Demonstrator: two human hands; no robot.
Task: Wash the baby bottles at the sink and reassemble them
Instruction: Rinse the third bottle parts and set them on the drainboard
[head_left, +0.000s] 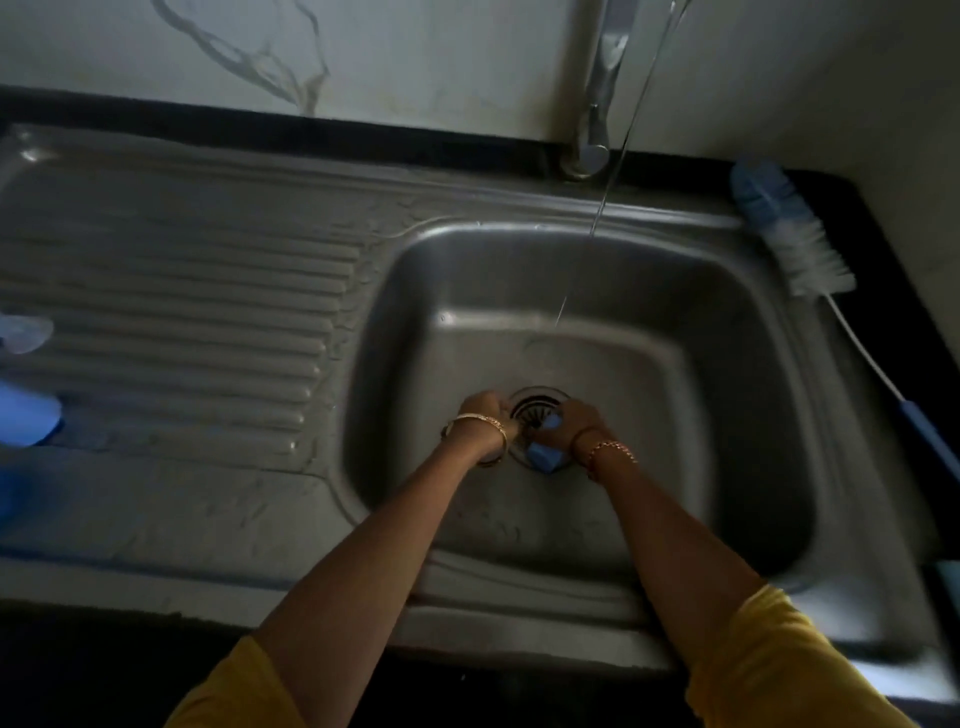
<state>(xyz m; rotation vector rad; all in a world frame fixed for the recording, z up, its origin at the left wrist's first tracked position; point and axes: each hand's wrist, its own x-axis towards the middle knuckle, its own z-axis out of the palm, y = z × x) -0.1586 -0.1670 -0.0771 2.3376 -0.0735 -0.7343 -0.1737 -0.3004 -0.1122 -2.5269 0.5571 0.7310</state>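
While a thin stream of water (602, 202) falls from the tap (597, 104) into the sink (727, 364), both hands meet above the drain (535, 410). Right hand (582, 421) grasps a blue bottle part (545, 454); left hand (483, 408) has curled fingers, their contents hidden. Bottle brush (795, 234) lies on the right rim. More blue pieces (26, 415) rest on the draining board (182, 312).
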